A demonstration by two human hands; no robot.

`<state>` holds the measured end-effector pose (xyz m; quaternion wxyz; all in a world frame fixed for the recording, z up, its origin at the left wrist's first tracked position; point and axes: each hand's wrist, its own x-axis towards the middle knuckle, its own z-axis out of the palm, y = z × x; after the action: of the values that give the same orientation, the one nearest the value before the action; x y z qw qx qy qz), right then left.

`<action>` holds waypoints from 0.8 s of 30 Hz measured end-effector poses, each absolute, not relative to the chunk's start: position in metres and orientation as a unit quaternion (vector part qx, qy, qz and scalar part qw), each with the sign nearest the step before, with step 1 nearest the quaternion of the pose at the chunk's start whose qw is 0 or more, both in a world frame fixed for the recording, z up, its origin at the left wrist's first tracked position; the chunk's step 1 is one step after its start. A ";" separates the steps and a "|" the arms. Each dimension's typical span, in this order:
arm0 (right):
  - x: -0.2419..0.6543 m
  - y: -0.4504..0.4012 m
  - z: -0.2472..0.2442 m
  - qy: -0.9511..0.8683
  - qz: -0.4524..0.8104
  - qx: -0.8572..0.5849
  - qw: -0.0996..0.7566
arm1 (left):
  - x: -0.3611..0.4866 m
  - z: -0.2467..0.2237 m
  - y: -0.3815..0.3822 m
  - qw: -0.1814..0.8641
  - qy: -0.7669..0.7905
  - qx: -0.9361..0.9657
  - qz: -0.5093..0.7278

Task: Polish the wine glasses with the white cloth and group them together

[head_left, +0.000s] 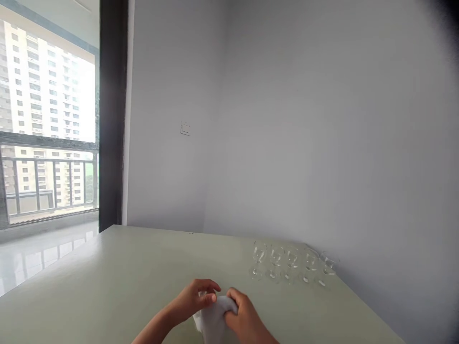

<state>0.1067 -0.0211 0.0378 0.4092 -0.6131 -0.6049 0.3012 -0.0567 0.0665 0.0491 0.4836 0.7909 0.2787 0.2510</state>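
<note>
A white cloth (214, 322) is bunched between my hands over the near edge of the table. My right hand (244, 313) grips its upper part, thumb and fingers pressed into the fabric. On the other side my left hand (195, 298) curls with bent fingers around what looks like a clear glass (202, 293). Only a bit of this glass shows; the hand and the cloth cover the rest. Several clear stemmed glasses stand upright in a row to the right, apart from my hands; the leftmost glass (258, 253) is nearest to them.
The pale green table (125, 282) reaches back to a grey wall (287, 143). The row's rightmost glass (328, 263) stands close to the table's right edge. A light switch (185, 128) is on the wall, and a large window (50, 119) lies to the left.
</note>
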 end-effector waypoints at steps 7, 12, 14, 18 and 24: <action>0.146 -0.051 0.097 -0.547 0.444 -0.526 0.477 | -0.056 0.071 0.033 0.555 0.197 0.773 0.235; 0.159 -0.060 0.114 -0.600 0.361 -0.587 0.407 | -0.049 0.057 0.016 0.676 0.181 0.695 0.164; 0.167 -0.058 0.116 -0.606 0.323 -0.607 0.400 | -0.048 0.055 0.011 0.738 0.183 0.629 0.163; 0.175 -0.045 0.105 -0.582 0.358 -0.595 0.423 | -0.048 0.059 0.001 0.835 0.149 0.506 0.155; 0.165 -0.027 0.076 -0.537 0.425 -0.578 0.443 | -0.051 0.061 -0.001 0.838 0.179 0.472 0.205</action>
<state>0.1646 -0.0266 0.0756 0.4426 -0.5782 -0.5374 0.4253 -0.0506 -0.0005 0.0613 0.8383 0.4722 0.1791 0.2053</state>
